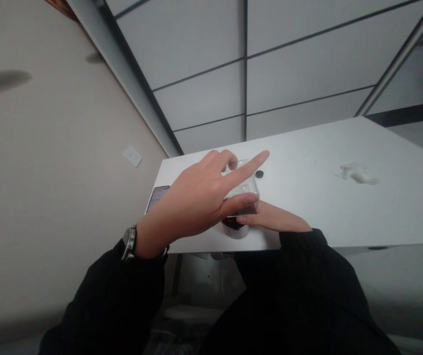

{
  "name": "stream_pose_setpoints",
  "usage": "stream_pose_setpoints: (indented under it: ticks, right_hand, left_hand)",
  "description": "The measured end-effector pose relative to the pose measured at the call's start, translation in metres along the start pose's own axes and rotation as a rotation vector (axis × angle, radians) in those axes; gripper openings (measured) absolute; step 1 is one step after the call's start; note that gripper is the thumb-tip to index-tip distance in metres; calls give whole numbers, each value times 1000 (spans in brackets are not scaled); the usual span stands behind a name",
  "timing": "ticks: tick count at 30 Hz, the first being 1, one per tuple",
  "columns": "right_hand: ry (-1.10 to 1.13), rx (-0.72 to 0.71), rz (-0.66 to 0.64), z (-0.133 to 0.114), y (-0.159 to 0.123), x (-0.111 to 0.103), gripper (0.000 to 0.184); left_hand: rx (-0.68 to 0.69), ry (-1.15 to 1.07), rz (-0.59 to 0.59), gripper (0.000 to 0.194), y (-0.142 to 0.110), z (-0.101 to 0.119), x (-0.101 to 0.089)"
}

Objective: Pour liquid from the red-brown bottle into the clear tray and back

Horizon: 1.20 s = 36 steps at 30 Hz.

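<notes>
My left hand [200, 197] is raised over the near edge of the white table [326, 207]. Its thumb and curled middle fingers pinch a clear plastic lid or container [243, 190], while its index finger sticks out straight. My right hand [274, 219] lies low on the table just under and behind it, at a round white object with a dark centre [233, 228]. The right hand's fingers are mostly hidden by the left hand. A small black cap [259, 173] lies on the table just beyond the clear piece. I wear a wristwatch [130, 242] on the left wrist.
A phone [157, 195] with a lit screen lies at the table's left corner, partly hidden by my left hand. A crumpled white wad [357, 173] sits on the table at right. A beige wall with a socket [132, 156] stands left, frosted panels behind.
</notes>
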State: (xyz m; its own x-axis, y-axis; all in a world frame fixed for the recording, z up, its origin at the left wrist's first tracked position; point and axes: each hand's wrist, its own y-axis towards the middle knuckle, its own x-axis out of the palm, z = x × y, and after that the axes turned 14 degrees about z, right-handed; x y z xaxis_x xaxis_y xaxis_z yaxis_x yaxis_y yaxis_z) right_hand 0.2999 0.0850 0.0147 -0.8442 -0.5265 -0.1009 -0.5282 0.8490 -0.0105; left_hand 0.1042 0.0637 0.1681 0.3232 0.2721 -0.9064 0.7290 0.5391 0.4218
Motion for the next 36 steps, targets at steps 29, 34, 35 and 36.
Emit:
stream_pose_setpoints:
  ticks: [29, 34, 35, 36]
  right_hand:
    - [122, -26, -1, 5, 3, 1, 79]
    - [101, -21, -7, 6, 3, 0, 75]
    - [98, -16, -8, 6, 3, 0, 76]
    - [96, -11, -6, 6, 3, 0, 76]
  left_hand:
    - [-395, -344, 194, 78, -80, -43, 23]
    - [-613, -570, 267, 76, -112, -67, 50]
    - [-661, -637, 310, 74, -117, -74, 60]
    - [-709, -705, 344, 73, -122, -81, 71]
